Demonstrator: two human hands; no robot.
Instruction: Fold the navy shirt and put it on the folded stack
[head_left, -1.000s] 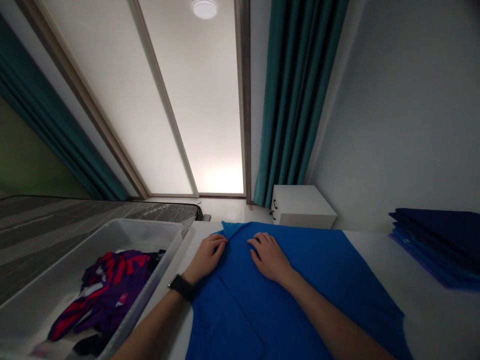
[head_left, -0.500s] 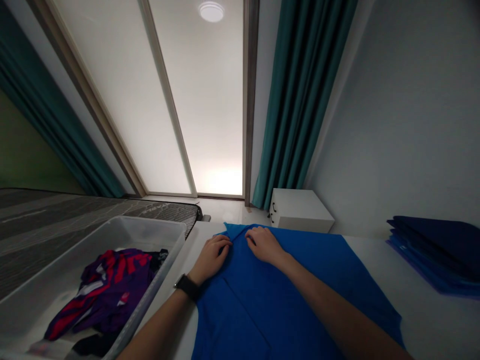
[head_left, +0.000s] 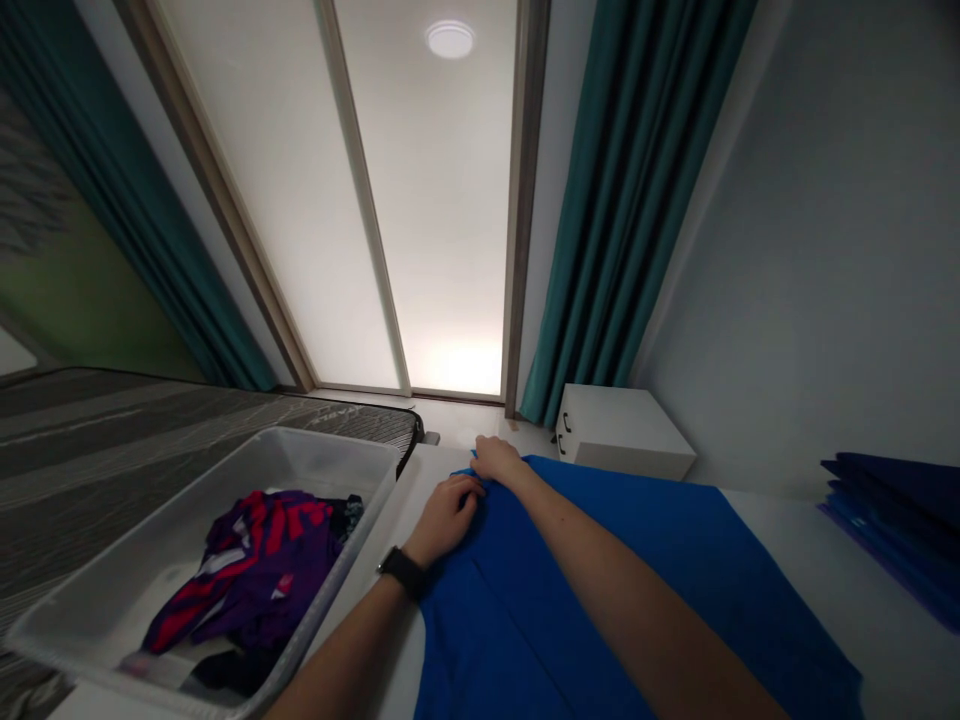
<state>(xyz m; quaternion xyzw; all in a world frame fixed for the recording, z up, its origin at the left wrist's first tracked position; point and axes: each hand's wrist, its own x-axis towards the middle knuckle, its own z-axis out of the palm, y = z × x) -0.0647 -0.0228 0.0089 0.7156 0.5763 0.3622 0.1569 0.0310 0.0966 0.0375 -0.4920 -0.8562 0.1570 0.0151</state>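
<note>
A blue shirt [head_left: 600, 540] lies spread over the white table, with a long crease running down its left part. At its far left corner, my right hand [head_left: 496, 462] is closed on the fabric's edge, fingertips partly hidden. Just nearer and to the left, my left hand [head_left: 448, 512], with a black watch on the wrist, has its fingers curled onto the shirt's left edge. Both hands are close together, almost touching.
Left of the table, a translucent bin [head_left: 330, 455] holds a crumpled purple and red garment [head_left: 277, 570] and dark cloth. Folded blue clothes [head_left: 892, 530] are stacked at the right. Beyond the table stand a white drawer cabinet [head_left: 630, 425], teal curtains [head_left: 637, 220] and frosted sliding doors [head_left: 442, 220].
My right hand has moved left and away from me to the shirt's far left corner, and the upturned flap there is no longer visible. The left hand stays on the shirt. The view has shifted slightly left.
</note>
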